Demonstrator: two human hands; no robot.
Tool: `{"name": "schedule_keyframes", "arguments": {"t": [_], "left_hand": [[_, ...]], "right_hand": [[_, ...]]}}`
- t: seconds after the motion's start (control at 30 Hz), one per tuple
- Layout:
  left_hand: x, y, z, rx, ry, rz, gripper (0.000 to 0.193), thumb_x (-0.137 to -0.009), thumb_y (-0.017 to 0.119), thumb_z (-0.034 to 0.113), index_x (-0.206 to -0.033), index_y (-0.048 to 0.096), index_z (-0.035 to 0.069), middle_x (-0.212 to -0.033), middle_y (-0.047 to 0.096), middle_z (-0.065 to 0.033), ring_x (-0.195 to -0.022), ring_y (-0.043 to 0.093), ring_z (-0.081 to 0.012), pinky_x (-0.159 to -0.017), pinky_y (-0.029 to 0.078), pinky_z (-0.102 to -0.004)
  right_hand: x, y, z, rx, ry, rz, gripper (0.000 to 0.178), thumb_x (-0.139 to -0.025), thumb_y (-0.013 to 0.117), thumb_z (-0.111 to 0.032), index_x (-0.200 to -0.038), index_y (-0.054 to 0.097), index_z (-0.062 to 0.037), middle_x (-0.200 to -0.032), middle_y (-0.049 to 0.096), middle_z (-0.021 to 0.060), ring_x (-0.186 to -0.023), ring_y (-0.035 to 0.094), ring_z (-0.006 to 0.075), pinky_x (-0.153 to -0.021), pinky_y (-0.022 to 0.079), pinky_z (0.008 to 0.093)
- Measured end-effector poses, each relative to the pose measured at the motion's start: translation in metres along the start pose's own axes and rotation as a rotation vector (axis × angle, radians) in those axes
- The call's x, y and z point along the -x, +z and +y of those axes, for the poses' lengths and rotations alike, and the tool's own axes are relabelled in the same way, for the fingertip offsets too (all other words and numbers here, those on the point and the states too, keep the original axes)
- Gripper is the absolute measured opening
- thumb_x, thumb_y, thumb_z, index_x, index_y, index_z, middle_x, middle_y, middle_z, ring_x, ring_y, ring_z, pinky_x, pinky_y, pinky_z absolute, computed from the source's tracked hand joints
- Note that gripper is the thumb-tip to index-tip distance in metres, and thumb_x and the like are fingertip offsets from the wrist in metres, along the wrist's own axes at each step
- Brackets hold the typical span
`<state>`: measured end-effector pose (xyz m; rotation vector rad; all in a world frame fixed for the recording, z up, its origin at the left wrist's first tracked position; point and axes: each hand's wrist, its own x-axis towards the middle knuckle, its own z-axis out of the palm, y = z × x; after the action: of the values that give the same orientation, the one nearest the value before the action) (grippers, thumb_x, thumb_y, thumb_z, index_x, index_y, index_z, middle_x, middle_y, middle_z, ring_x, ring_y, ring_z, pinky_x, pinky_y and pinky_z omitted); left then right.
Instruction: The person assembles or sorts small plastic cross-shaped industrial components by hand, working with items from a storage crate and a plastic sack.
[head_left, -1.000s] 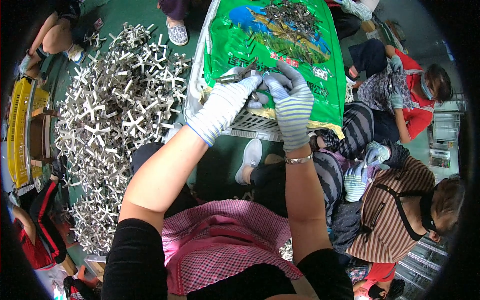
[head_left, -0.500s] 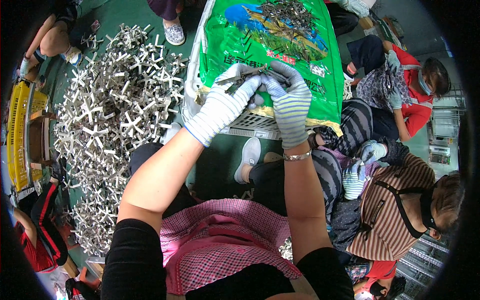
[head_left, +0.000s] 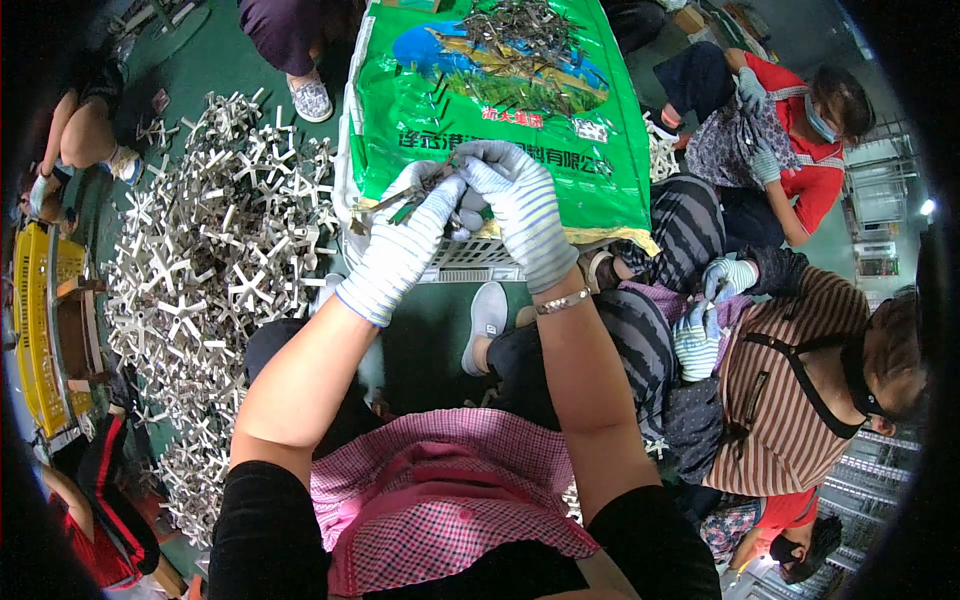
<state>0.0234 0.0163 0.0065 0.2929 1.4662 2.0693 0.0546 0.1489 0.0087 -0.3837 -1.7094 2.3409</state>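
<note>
In the middle, over the near edge of a green printed sack (head_left: 470,110), my two gloved hands meet. My left hand (head_left: 398,240) is closed around thin grey metal pieces (head_left: 385,203), whose ends poke out past the fingers toward the left. With fingers bent and pinched against the same bunch, my right hand (head_left: 522,210) works at its upper end. The gloves are striped white and blue-grey, with grey fingertips. The fingers hide most of the pieces, so their full shape cannot be told. Farther up the sack lies a heap of small dark metal scraps (head_left: 520,40).
A white plastic crate (head_left: 470,262) is under the sack. On the left floor spreads a large pile of pale star-shaped metal castings (head_left: 215,260). Beyond it stands a yellow crate (head_left: 40,320). Co-workers sit close on the right, one in a striped top (head_left: 790,390), another in red (head_left: 815,190).
The view has shifted, so the sack and both hands appear farther left. My hands stay together on the grey pieces, my right hand now turned more over them.
</note>
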Motion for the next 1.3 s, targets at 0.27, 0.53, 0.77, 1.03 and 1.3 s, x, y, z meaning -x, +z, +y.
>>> {"name": "schedule_keyframes", "arguments": {"t": [0.27,0.53,0.77,1.03,1.3], "left_hand": [[-0.003,0.012,-0.012,-0.352,0.259,0.106,0.022,-0.093,0.053,0.01,-0.11,0.049,-0.001,-0.08,0.061,-0.0062,-0.064,0.058,-0.0082,-0.055,0.049,-0.0221],[-0.003,0.015,-0.011,-0.16,0.146,0.162,0.022,-0.093,0.053,0.01,-0.111,0.049,-0.002,-0.081,0.061,-0.006,-0.064,0.057,-0.0078,-0.054,0.049,-0.022],[-0.007,0.008,-0.021,-0.209,0.303,0.184,0.023,-0.093,0.054,0.011,-0.112,0.051,0.0,-0.083,0.062,-0.0058,-0.065,0.058,-0.0083,-0.056,0.05,-0.0227],[0.0,0.011,-0.003,-0.299,0.373,0.121,0.018,-0.094,0.052,0.011,-0.109,0.052,0.001,-0.085,0.064,-0.0059,-0.067,0.061,-0.0084,-0.059,0.051,-0.0227],[0.001,0.011,-0.002,-0.262,0.319,0.031,0.02,-0.094,0.051,0.013,-0.11,0.052,0.002,-0.088,0.063,-0.0062,-0.068,0.059,-0.0075,-0.058,0.05,-0.0219]], "right_hand": [[-0.001,-0.004,0.007,0.044,-0.092,0.08,0.007,-0.086,0.063,-0.005,-0.093,0.062,-0.0055,-0.074,0.062,0.0,-0.055,0.053,0.0042,-0.046,0.044,0.0184],[0.002,0.004,0.002,-0.017,-0.023,0.114,0.005,-0.088,0.062,-0.008,-0.092,0.064,-0.006,-0.075,0.062,-0.0011,-0.056,0.051,0.0025,-0.045,0.042,0.0184],[0.004,0.003,0.005,0.019,-0.029,0.091,0.018,-0.09,0.058,-0.009,-0.107,0.061,-0.003,-0.084,0.064,-0.0001,-0.064,0.054,0.0025,-0.052,0.045,0.0171],[0.011,0.013,-0.005,0.014,-0.157,0.143,0.014,-0.09,0.058,-0.006,-0.104,0.061,-0.004,-0.091,0.066,0.0033,-0.069,0.057,0.0031,-0.051,0.046,0.0153],[0.006,0.006,-0.006,0.003,-0.205,0.22,0.016,-0.089,0.058,-0.003,-0.104,0.061,-0.001,-0.091,0.066,0.0061,-0.08,0.061,0.0089,-0.069,0.05,0.0221]]}}
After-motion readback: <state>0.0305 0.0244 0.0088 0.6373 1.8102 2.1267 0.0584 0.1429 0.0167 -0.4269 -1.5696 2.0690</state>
